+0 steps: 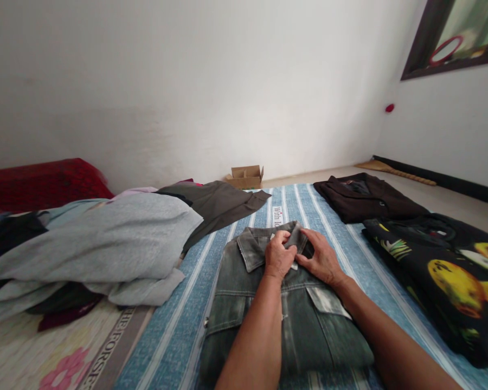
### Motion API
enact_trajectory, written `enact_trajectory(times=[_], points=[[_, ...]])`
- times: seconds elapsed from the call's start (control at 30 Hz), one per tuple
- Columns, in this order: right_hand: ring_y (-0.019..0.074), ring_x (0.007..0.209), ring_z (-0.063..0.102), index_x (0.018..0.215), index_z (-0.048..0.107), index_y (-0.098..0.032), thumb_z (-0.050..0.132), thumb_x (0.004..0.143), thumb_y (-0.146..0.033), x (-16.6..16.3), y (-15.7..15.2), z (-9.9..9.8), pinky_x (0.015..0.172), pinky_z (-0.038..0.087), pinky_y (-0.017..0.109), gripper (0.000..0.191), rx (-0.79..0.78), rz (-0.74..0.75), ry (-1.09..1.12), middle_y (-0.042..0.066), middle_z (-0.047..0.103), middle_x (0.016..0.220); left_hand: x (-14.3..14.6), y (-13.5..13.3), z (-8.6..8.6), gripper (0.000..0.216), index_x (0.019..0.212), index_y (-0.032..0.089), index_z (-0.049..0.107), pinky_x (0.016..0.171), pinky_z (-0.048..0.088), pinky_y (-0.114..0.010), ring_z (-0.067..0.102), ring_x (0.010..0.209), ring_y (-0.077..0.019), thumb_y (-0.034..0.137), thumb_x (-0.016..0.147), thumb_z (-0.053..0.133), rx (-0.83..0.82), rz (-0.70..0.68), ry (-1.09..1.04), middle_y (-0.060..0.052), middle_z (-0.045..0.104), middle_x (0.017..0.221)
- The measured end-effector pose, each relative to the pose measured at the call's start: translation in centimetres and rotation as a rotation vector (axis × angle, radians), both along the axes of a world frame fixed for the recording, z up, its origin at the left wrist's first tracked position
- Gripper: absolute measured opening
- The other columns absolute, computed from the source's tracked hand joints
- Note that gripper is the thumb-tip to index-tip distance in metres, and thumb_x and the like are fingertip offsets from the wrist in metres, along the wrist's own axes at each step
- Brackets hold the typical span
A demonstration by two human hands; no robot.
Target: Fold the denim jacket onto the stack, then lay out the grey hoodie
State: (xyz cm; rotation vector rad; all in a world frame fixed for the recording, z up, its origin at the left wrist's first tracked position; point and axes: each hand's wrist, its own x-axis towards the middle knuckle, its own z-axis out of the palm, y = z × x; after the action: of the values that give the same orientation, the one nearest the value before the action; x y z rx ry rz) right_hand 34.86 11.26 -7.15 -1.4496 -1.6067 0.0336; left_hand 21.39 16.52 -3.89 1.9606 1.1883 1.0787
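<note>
A folded grey-green denim jacket (264, 309) lies front side up on a blue striped sheet, its collar toward the wall. My left hand (279, 254) is closed on the collar near the neck opening, fingers curled and thumb pressed against the cloth. On the right half of the collar, my right hand (320, 256) pinches the fabric between thumb and fingers. Both hands nearly meet, and part of the collar between them is hidden. The jacket's left collar point lies flat, and a chest pocket flap shows beside my right forearm.
A loose heap of clothes with a grey garment (138, 238) on top lies left. To the right are a folded dark brown garment (366, 197) and a black garment with yellow fruit prints (447, 271). A small cardboard box (246, 177) stands by the wall.
</note>
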Motion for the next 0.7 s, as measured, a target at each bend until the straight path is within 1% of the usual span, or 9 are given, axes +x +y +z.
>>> enact_trajectory(times=[0.07, 0.13, 0.23, 0.33, 0.47, 0.6, 0.7], points=[[0.0286, 0.117, 0.050, 0.130, 0.048, -0.022, 0.064, 0.074, -0.041, 0.1, 0.0, 0.0, 0.099, 0.042, 0.048, 0.062, -0.006, 0.010, 0.007, 0.012, 0.054, 0.128, -0.1, 0.0, 0.2, 0.019, 0.090, 0.019, 0.063, 0.080, 0.048, -0.027, 0.064, 0.083, -0.0166, 0.016, 0.071, 0.064, 0.002, -0.005, 0.005, -0.002, 0.068, 0.086], [0.0288, 0.118, 0.050, 0.130, 0.048, -0.021, 0.066, 0.073, -0.044, 0.1, -0.1, 0.0, 0.100, 0.041, 0.048, 0.064, -0.017, 0.016, 0.014, 0.013, 0.054, 0.128, -0.2, 0.0, 0.3, 0.009, 0.086, 0.019, 0.064, 0.079, 0.047, -0.026, 0.063, 0.081, -0.0162, 0.023, 0.080, 0.058, 0.017, -0.013, 0.025, -0.002, 0.068, 0.083], [0.0292, 0.117, 0.050, 0.130, 0.049, -0.020, 0.068, 0.072, -0.046, 0.3, -0.1, 0.0, 0.099, 0.042, 0.048, 0.066, -0.033, 0.032, 0.025, 0.013, 0.054, 0.127, -0.3, 0.1, 0.4, 0.020, 0.084, 0.019, 0.065, 0.075, 0.045, -0.025, 0.062, 0.078, -0.0149, 0.022, 0.087, 0.045, 0.039, -0.024, 0.057, -0.001, 0.068, 0.079], [0.0289, 0.117, 0.051, 0.131, 0.049, -0.021, 0.068, 0.072, -0.047, 0.4, -0.1, 0.0, 0.099, 0.042, 0.048, 0.067, -0.035, 0.055, 0.036, 0.012, 0.054, 0.127, -0.4, 0.3, 0.3, 0.020, 0.085, 0.019, 0.065, 0.075, 0.045, -0.023, 0.062, 0.079, -0.0146, 0.021, 0.086, 0.044, 0.047, -0.024, 0.066, -0.001, 0.068, 0.081], [0.0283, 0.118, 0.050, 0.132, 0.047, -0.022, 0.069, 0.072, -0.049, 0.7, 0.1, 0.1, 0.099, 0.042, 0.047, 0.070, -0.041, 0.074, 0.028, 0.012, 0.054, 0.128, -0.3, 0.8, 0.2, 0.018, 0.084, 0.020, 0.064, 0.077, 0.046, -0.026, 0.062, 0.080, -0.0163, 0.022, 0.084, 0.045, 0.059, -0.020, 0.078, -0.002, 0.068, 0.082], [0.0277, 0.120, 0.048, 0.133, 0.046, -0.022, 0.071, 0.070, -0.053, 1.0, 0.4, 0.7, 0.100, 0.040, 0.045, 0.074, -0.065, 0.072, 0.007, 0.012, 0.052, 0.130, -0.1, 1.6, 0.3, 0.017, 0.083, 0.020, 0.061, 0.078, 0.047, -0.028, 0.062, 0.081, -0.0180, 0.027, 0.080, 0.046, 0.086, -0.024, 0.080, -0.002, 0.067, 0.083], [0.0272, 0.122, 0.045, 0.133, 0.045, -0.019, 0.072, 0.070, -0.055, 1.3, 0.6, 1.1, 0.102, 0.038, 0.044, 0.077, -0.079, 0.078, -0.018, 0.013, 0.051, 0.130, 0.1, 2.3, 0.4, 0.018, 0.081, 0.021, 0.059, 0.076, 0.046, -0.028, 0.061, 0.076, -0.0184, 0.033, 0.078, 0.047, 0.086, -0.014, 0.115, -0.001, 0.065, 0.077]])
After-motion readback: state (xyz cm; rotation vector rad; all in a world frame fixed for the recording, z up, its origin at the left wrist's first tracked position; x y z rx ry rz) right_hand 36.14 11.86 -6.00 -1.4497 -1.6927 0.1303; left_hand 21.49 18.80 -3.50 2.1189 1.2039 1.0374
